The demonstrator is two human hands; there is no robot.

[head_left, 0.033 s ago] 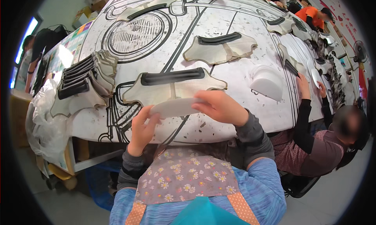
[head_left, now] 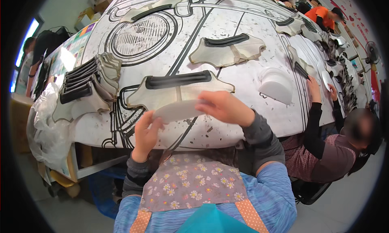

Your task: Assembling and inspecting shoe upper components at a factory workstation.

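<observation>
"Fingers of your left hand (head_left: 146, 135) and right hand (head_left: 230, 107): spread, or closed on something?"

"Closed. Mine pinch a white curved pad (head_left: 176, 111), the left ones at one end and the right ones at the other, though the right fingertips look a little blurred."

"Where is the pad, then?"

"Up between my two hands, just over the near edge of a cream cloth piece (head_left: 162, 94) with a black ribbed band (head_left: 178, 79) along its far side. I can't tell whether the pad touches the cloth. That piece lies on the tabletop (head_left: 231, 133), which is marked with thick black lines."

"And what else is around you?"

"Off to my right, a stack of white half-round pads (head_left: 276, 88). Farther ahead, a second cloth piece (head_left: 225, 54) with the same sort of black band. On my left, a pile of banded pieces (head_left: 87, 85), overlapping one another, with a clear plastic bag (head_left: 48, 127) beside it at the table's edge."

"Anybody working next to you?"

"Yes, a person (head_left: 332, 162) with black sleeves sits at my right; one of that person's hands (head_left: 313, 90) is at another banded piece (head_left: 300, 67)"
</observation>
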